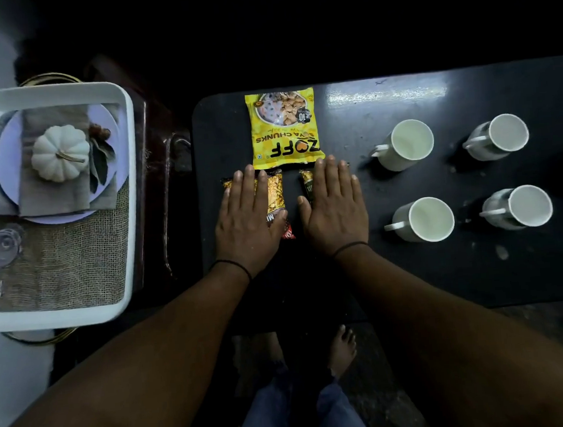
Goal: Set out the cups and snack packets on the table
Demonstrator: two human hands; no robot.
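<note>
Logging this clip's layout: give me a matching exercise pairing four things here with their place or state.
Things:
1. yellow Zoff soya chunks packet
2. four white mugs
3. white tray
4. left hand

Places or states:
A. off the table's left end
B. flat on a small snack packet
C. two rows on the table's right part
D. lying beyond the fingertips of both hands

Pairs: 1-D, 2-C, 3-A, 4-B

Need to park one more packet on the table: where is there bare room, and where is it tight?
Free: the near strip of the black table below the four white cups, and the far right strip behind them. A narrow lane runs between the yellow packet and the cups. Crowded: under the left hand and right hand, flat on two small packets.
</note>
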